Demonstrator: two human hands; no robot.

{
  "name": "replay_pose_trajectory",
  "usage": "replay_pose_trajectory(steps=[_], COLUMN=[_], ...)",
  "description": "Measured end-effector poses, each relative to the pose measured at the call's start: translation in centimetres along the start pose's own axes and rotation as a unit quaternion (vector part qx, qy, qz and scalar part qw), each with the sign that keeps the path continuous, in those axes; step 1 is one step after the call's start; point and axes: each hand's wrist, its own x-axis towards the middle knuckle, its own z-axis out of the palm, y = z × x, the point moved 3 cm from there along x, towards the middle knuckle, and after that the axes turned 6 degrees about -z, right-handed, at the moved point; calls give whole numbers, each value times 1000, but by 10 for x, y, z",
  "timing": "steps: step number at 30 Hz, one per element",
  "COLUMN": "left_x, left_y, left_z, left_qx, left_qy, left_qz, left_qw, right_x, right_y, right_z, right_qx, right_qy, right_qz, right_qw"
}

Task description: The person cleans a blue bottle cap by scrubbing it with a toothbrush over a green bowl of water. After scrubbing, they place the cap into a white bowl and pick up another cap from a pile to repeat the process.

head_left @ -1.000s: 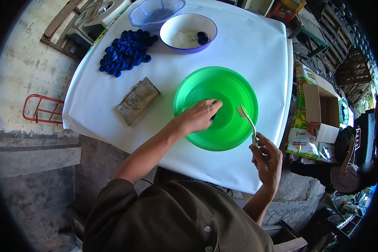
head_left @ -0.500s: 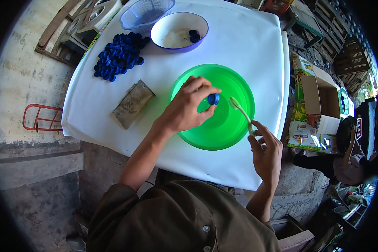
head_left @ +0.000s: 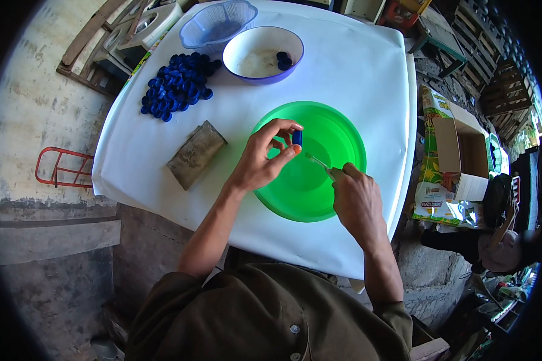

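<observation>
Between the thumb and fingers of my left hand (head_left: 265,155) a blue bottle cap (head_left: 297,139) is pinched, turned edge-on over the green basin (head_left: 271,201). My right hand (head_left: 360,201) grips a pale toothbrush (head_left: 320,162) by its handle. Its head points at the cap, with a small gap between them. Beyond the basin stands a white bowl with a purple outside (head_left: 271,78), holding a few blue caps (head_left: 284,60). A heap of blue caps (head_left: 177,87) lies at the table's far left.
A worn grey block (head_left: 197,155) rests left of the basin on the white-covered table (head_left: 355,66). A blue plastic basket (head_left: 217,27) is at the back. Right of the table are an open cardboard box (head_left: 461,150) and another person (head_left: 500,249).
My right hand has turned over and moved up and left, bringing the toothbrush nearer the cap. My left hand has rotated the cap edge-on. The view has shifted slightly.
</observation>
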Motion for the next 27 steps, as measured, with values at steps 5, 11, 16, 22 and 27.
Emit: replay_pose_trajectory(steps=[5,11,16,22,27], left_x=[-8,-14,-16,-17,-19], left_y=[-12,-16,-15,-13,-12], left_z=[-5,-3,-5,-2,6], left_qx=[-238,-344,-338,-332,-344], left_qy=[-32,-24,5,28,16], left_qz=[-57,-64,-57,-102,-135], left_qw=[969,937,939,937,929], right_x=[4,-1,-15,-27,-24], right_y=[-2,1,8,1,-5], right_z=[8,-12,-21,-27,-20], right_qx=[22,126,183,230,223], right_qy=[-53,-55,41,107,132], right_qz=[-28,25,39,8,-58], right_qw=[998,990,981,967,964])
